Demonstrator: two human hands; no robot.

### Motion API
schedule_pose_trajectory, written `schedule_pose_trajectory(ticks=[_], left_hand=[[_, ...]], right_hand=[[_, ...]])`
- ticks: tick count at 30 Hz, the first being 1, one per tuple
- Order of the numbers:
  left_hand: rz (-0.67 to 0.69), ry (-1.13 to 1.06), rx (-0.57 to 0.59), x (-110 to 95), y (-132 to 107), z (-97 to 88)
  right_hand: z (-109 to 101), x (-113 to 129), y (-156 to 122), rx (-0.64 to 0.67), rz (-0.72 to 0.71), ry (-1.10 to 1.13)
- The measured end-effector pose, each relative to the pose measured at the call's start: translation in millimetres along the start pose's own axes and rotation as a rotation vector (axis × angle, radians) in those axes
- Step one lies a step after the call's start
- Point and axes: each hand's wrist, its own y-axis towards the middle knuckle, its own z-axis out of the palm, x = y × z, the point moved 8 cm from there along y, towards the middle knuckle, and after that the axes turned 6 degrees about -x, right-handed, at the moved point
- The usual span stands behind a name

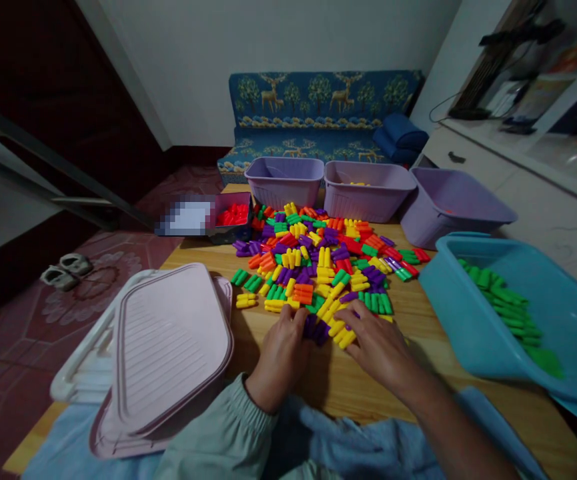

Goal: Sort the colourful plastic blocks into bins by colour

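A big heap of small plastic blocks [325, 263] in purple, yellow, green, orange and red covers the middle of the wooden table [363, 383]. My left hand [282, 353] rests at the heap's near edge, fingers curled against purple blocks [315, 328]. My right hand [378, 343] lies beside it, fingers bent over yellow blocks [342, 333]. What the fingers enclose is hidden.
A tilted blue tub [488, 333] with green blocks stands at right. Three purple tubs [368, 193] line the far edge; a small box of red blocks [233, 213] sits far left. A stack of pink and white lids [163, 347] lies at left. A blue cloth [338, 433] lies near me.
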Motion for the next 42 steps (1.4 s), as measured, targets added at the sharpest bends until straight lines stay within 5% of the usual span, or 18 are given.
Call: schedule_pose_trajectory(ticks=[5, 10, 16, 21, 25, 29, 34, 42], left_hand=[[0.019, -0.222, -0.064, -4, 24, -23.4], [-0.188, -0.744, -0.271, -1, 66, -50.9], [-0.417, -1.624, -0.230, 1, 113, -5.9], [-0.392, -1.843, -0.168, 6, 134, 4.2], [-0.357, -1.789, -0.147, 8, 147, -0.1], [-0.379, -1.509, -0.189, 13, 150, 2.3], [-0.124, -1.146, -0.319, 12, 151, -13.2], [0.057, -0.787, -0.351, 3, 145, -20.9]], right_hand=[[5, -4, 4, -0.068, -0.016, 0.136], [-12, -10, 23, -0.170, 0.057, 0.327], [-24, -37, 77, -0.347, 0.277, 0.745], [-17, -48, 116, -0.494, 0.351, 1.179], [-10, -50, 130, -0.547, 0.421, 1.340], [-2, -50, 133, -0.584, 0.429, 1.465], [6, -46, 131, -0.624, 0.373, 1.540], [5, -43, 128, -0.616, 0.378, 1.324]])
